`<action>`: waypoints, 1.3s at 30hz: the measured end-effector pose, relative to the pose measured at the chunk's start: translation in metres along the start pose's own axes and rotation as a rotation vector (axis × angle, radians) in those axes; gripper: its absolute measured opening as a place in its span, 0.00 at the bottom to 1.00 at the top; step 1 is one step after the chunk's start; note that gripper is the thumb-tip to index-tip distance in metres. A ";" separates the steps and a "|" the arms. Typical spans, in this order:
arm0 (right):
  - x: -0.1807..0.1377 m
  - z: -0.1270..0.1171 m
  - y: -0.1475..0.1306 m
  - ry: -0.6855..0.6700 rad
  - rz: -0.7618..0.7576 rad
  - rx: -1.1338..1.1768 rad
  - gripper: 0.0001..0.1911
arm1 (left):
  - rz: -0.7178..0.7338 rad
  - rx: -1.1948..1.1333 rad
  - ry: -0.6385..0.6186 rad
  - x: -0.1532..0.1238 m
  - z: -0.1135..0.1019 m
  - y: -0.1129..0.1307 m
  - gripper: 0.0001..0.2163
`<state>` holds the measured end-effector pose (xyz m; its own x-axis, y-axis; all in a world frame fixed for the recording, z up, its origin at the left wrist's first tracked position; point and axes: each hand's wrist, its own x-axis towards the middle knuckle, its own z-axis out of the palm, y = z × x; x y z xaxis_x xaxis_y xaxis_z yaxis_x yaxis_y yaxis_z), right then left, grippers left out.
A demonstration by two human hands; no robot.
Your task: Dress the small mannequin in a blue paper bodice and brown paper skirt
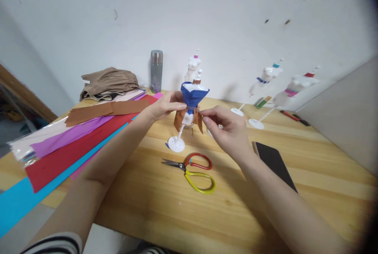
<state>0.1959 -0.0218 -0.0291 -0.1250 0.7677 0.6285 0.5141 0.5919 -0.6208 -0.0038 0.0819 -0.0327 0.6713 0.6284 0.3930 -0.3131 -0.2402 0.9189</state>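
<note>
A small white dress form stands in front of me, wearing a blue wrap at the chest and a brown skirt piece of paper-like material below the waist. My left hand grips the form at its waist from the left, thumb on the front, with some fingers hidden behind it. From the right, my right hand pinches the brown piece near the waist with thumb and forefinger. Just below the form lie scissors with one red and one yellow handle, blades pointing left.
Coloured sheets are piled at the left, with brown strips on top and folded brown cloth behind. A flask stands by the wall. More dress forms stand behind and at the right. A dark phone lies right of my forearm.
</note>
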 end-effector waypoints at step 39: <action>0.021 0.016 -0.001 0.155 -0.012 -0.162 0.05 | -0.035 0.182 0.139 0.005 -0.004 -0.005 0.19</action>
<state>0.1789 -0.0023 -0.0225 -0.0063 0.7064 0.7078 0.6442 0.5443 -0.5374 -0.0017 0.0896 -0.0350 0.5769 0.7314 0.3636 -0.1564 -0.3380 0.9281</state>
